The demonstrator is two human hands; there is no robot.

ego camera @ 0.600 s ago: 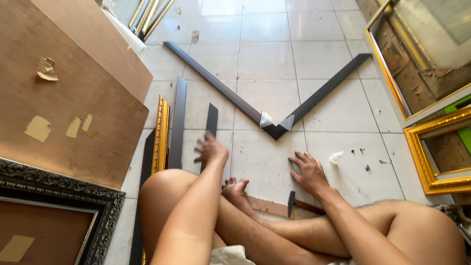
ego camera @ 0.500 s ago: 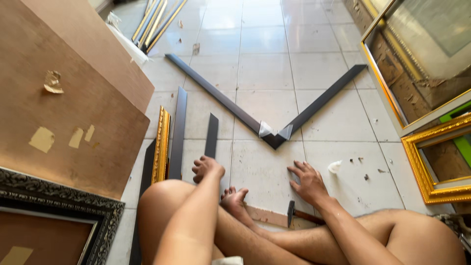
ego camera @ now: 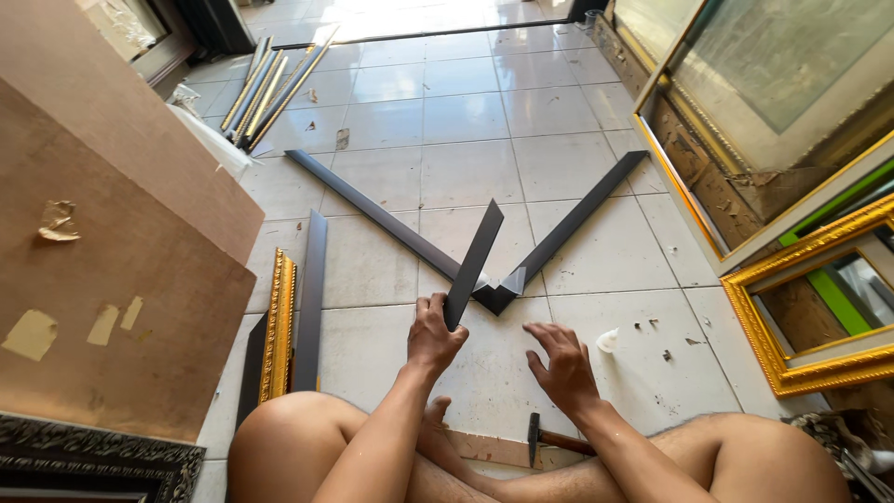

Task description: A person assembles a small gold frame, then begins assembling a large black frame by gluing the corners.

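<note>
Grip: left hand (ego camera: 434, 337) clamped on black strip (ego camera: 473, 263), tilted up off floor.
Right hand (ego camera: 562, 365): fingers spread, nothing held, kept near V-joint (ego camera: 494, 291).

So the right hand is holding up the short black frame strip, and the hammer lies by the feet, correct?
Not quite. The head view shows the left hand gripping the short black frame strip; the right hand hovers open over the white tiled floor. The hammer lies by the feet.

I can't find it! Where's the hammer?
The hammer lies on the floor tiles low in the head view, under the right hand, between the person's legs, beside a wooden strip.
</note>
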